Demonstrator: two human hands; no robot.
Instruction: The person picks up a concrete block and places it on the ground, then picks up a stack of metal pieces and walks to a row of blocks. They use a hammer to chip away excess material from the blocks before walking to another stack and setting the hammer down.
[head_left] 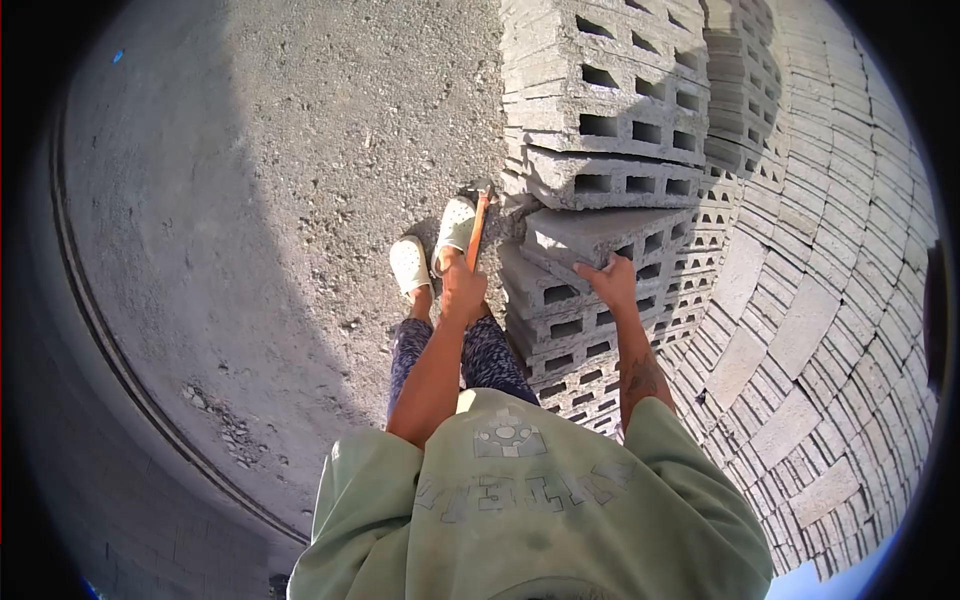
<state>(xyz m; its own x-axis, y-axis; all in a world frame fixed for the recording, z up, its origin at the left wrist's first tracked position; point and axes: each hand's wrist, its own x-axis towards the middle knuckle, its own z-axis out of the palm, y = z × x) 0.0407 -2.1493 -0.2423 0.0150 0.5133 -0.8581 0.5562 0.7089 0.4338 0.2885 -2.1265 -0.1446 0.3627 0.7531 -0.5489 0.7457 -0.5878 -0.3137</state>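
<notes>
My left hand (463,292) is closed round the orange handle of a hammer (479,232). Its dark head is out past my feet, close to the base of the block stack. My right hand (612,284) grips the near edge of a grey hollow concrete block (575,236), thumb on the flat face and fingers toward the side with holes. That block lies slightly askew on a stack of similar blocks (540,300). The fingertips of my right hand are partly hidden.
A taller row of hollow blocks (610,130) stands just beyond. Long walls of stacked blocks (800,320) curve along the right. Gravelly ground (370,120) spreads to the left, partly shaded. My feet in pale clogs (409,264) stand beside the stack.
</notes>
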